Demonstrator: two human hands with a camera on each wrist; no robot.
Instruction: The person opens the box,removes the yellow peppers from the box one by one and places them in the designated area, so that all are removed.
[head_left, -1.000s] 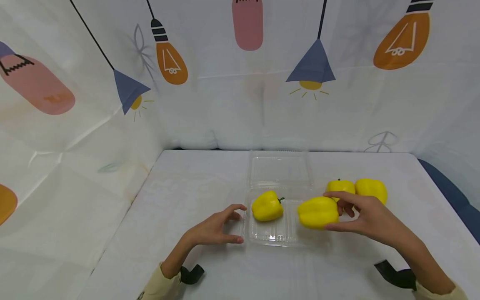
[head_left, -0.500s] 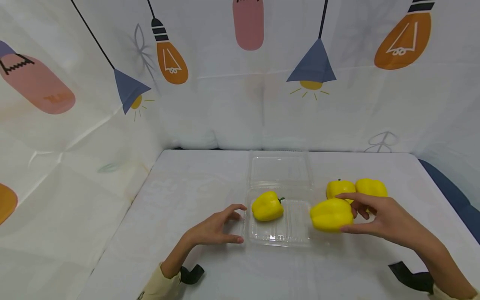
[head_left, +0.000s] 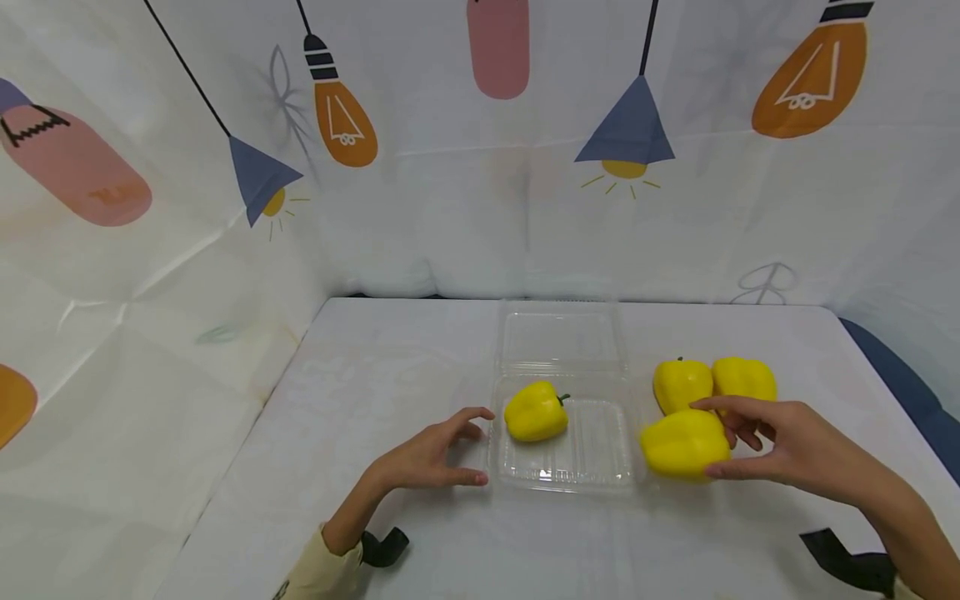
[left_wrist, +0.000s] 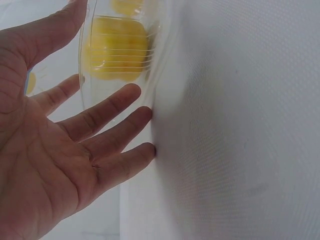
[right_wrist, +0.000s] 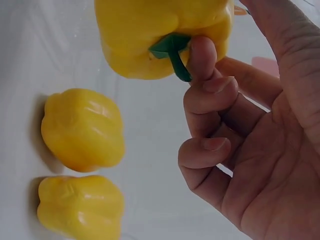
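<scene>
My right hand (head_left: 780,437) grips a yellow bell pepper (head_left: 684,444) between thumb and fingers, just right of the clear plastic clamshell box (head_left: 600,479). In the right wrist view the green stem (right_wrist: 172,50) of the held pepper points toward my curled fingers. Inside the box, on its left side, lies another yellow bell pepper (head_left: 536,412) with its stem to the right. My left hand (head_left: 435,454) is beside the box's left edge, fingers spread and holding nothing. Through the clear wall, the left wrist view shows the boxed pepper (left_wrist: 117,50).
Two more yellow bell peppers, one (head_left: 681,385) with its stem up and one (head_left: 744,379) to its right, stand behind my right hand. The box's lid (head_left: 558,337) lies folded back toward the far edge of the white table (head_left: 397,358). A patterned curtain (head_left: 465,217) hangs behind.
My right hand has moved right and toward me with the held pepper, from over the box's right side to beyond its right edge. The left hand has stayed put.
</scene>
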